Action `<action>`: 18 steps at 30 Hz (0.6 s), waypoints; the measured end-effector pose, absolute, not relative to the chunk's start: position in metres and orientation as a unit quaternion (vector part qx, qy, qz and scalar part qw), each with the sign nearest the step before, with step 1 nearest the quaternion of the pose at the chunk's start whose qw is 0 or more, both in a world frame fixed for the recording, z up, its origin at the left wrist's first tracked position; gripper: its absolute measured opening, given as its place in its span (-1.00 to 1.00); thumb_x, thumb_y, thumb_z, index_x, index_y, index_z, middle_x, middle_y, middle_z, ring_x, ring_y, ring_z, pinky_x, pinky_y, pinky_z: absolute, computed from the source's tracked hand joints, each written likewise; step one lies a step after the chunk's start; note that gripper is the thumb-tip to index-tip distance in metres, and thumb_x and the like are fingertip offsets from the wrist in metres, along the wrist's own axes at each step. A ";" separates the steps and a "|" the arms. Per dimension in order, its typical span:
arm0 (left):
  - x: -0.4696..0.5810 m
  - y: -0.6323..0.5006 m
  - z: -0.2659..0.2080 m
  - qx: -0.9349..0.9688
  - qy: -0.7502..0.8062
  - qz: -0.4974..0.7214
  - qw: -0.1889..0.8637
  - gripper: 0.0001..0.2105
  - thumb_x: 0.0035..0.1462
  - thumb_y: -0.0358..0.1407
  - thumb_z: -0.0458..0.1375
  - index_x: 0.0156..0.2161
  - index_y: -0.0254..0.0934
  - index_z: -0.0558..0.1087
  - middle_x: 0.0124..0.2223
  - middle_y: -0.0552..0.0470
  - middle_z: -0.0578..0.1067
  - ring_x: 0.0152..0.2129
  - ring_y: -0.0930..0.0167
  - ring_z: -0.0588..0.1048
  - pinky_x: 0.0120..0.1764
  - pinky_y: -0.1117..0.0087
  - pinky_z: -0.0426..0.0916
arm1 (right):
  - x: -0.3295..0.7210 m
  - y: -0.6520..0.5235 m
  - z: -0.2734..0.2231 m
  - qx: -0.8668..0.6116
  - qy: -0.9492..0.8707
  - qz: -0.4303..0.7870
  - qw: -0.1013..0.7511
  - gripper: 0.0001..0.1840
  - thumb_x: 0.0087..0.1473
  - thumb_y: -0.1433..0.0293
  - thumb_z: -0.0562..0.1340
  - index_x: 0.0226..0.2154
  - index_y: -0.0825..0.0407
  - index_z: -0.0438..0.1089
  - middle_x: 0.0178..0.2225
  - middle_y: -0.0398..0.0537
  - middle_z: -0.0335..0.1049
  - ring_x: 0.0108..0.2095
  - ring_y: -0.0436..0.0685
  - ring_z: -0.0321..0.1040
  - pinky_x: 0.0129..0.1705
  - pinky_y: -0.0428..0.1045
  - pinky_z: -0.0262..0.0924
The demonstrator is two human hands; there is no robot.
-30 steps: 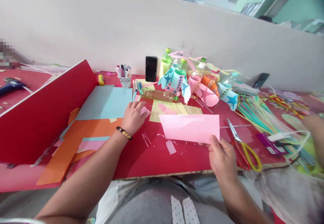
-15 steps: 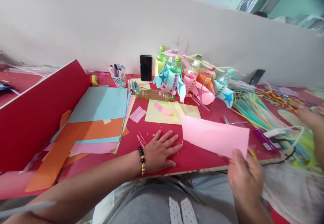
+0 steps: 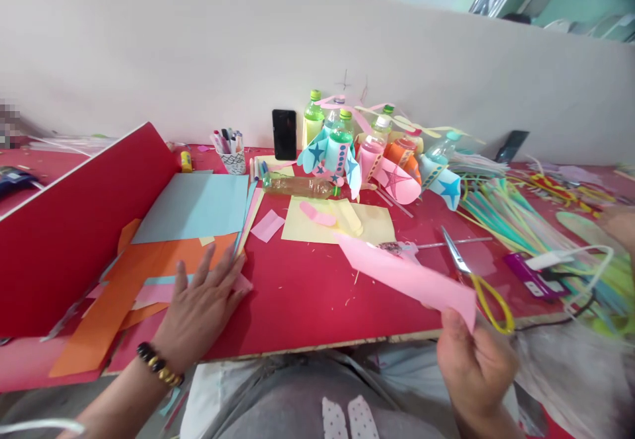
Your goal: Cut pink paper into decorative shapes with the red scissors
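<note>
My left hand [image 3: 201,307] lies flat with spread fingers over the near edge of the coloured paper stack, touching the orange paper [image 3: 173,254] and pink sheets. A beaded bracelet is on that wrist. Between thumb and fingers of my right hand [image 3: 471,356] a pink paper [image 3: 407,277] is pinched by its right end, tilted above the table's front half. Yellow-handled scissors [image 3: 491,300] lie just beyond my right hand, blades pointing away. Past the pink paper rests a yellow sheet [image 3: 342,231] with a pink cut strip [image 3: 317,213] on it.
Decorated bottles [image 3: 377,148] stand against the wall, with a bottle [image 3: 300,186] on its side before them. A pen cup [image 3: 232,155], a phone [image 3: 284,136] and a red board [image 3: 84,240] are to the left. Coloured strips [image 3: 516,207] and another person's hand [image 3: 620,224] are at right.
My left hand has slid left from the bare red tabletop onto the paper stack. The pink paper in my right hand has tilted and shifted slightly left, uncovering the scissors.
</note>
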State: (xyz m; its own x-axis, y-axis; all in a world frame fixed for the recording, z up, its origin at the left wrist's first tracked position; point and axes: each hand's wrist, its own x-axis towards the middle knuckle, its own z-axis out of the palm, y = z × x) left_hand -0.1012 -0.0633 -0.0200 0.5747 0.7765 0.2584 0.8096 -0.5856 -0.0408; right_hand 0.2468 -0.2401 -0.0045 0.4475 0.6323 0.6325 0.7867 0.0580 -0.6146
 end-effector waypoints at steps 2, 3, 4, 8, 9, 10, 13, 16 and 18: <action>-0.102 -0.068 -0.009 -0.870 -0.470 -0.130 0.074 -0.48 0.21 -0.24 -0.04 0.27 -0.10 0.03 0.31 -0.12 0.03 0.25 0.00 -0.14 0.11 -0.31 -0.21 | 0.233 -0.228 0.004 -0.593 -0.655 -0.083 0.461 -0.54 0.08 0.55 0.12 0.04 -0.04 0.33 -0.11 0.07 0.47 -0.08 0.31 0.38 -0.09 0.23 0.31; -0.100 -0.071 -0.005 -0.869 -0.465 -0.156 0.063 -0.47 0.19 -0.25 -0.02 0.27 -0.09 0.04 0.31 -0.13 0.05 0.25 -0.01 -0.12 0.10 -0.30 -0.14 | 0.226 -0.221 0.005 -0.553 -0.712 -0.066 0.428 -0.48 0.08 0.57 0.10 0.10 -0.02 0.26 -0.04 0.09 0.43 -0.03 0.30 0.35 -0.06 0.23 0.31; -0.096 -0.074 -0.002 -0.872 -0.450 -0.186 0.044 -0.46 0.18 -0.25 0.01 0.26 -0.08 0.05 0.29 -0.12 0.08 0.24 0.00 -0.06 0.11 -0.24 -0.04 | 0.219 -0.214 0.003 -0.522 -0.752 -0.051 0.398 -0.44 0.07 0.58 0.09 0.14 0.00 0.21 0.00 0.10 0.40 0.00 0.29 0.33 -0.04 0.23 0.30; -0.069 -0.095 -0.004 -0.903 -0.355 -0.227 -0.078 -0.48 0.12 -0.27 0.11 0.20 -0.09 0.17 0.16 -0.10 0.30 0.06 0.16 0.30 0.07 0.05 0.24 | 0.197 -0.193 -0.021 -0.516 -0.807 0.018 0.286 -0.49 0.09 0.59 0.07 0.11 0.03 0.25 -0.02 0.08 0.42 0.04 0.23 0.28 0.06 0.19 0.25; -0.061 -0.100 -0.007 -0.915 -0.330 -0.205 -0.110 -0.52 0.11 -0.28 0.12 0.16 -0.12 0.23 0.13 -0.11 0.33 0.03 0.19 0.33 0.04 0.09 0.27 | 0.195 -0.191 -0.028 -0.526 -0.806 0.038 0.268 -0.51 0.10 0.58 0.07 0.09 0.04 0.27 -0.02 0.09 0.42 0.04 0.23 0.27 0.07 0.20 0.24; -0.054 -0.105 -0.011 -0.924 -0.307 -0.179 -0.139 -0.56 0.11 -0.28 0.12 0.13 -0.14 0.27 0.12 -0.10 0.34 0.01 0.21 0.34 0.02 0.12 0.30 | 0.194 -0.189 -0.033 -0.537 -0.801 0.058 0.257 -0.53 0.10 0.56 0.08 0.08 0.05 0.28 -0.01 0.09 0.41 0.05 0.23 0.26 0.08 0.20 0.23; -0.037 -0.111 -0.021 -0.929 -0.277 -0.151 -0.194 -0.66 0.14 -0.31 0.10 0.05 -0.18 0.34 0.06 -0.07 0.39 -0.04 0.26 0.35 0.02 0.15 0.29 | 0.194 -0.189 -0.041 -0.554 -0.783 0.109 0.260 -0.54 0.10 0.49 0.14 0.09 0.09 0.26 0.03 0.13 0.36 0.08 0.24 0.21 0.12 0.21 0.17; -0.028 -0.109 -0.024 -0.922 -0.275 -0.156 -0.224 -0.77 0.20 -0.34 0.01 -0.05 -0.20 0.40 -0.05 -0.02 0.46 -0.15 0.31 0.38 -0.05 0.21 0.32 | 0.196 -0.193 -0.026 -0.550 -0.770 0.137 0.292 -0.54 0.08 0.40 0.21 0.06 0.11 0.28 0.02 0.16 0.36 0.09 0.25 0.20 0.12 0.21 0.16; -0.026 -0.106 -0.024 -0.920 -0.271 -0.162 -0.231 -0.77 0.22 -0.37 -0.02 -0.09 -0.20 0.42 -0.08 -0.02 0.48 -0.18 0.33 0.39 -0.09 0.23 0.33 | 0.195 -0.197 -0.001 -0.545 -0.756 0.154 0.327 -0.54 0.08 0.33 0.23 0.05 0.07 0.30 0.01 0.14 0.38 0.09 0.27 0.22 0.10 0.21 0.19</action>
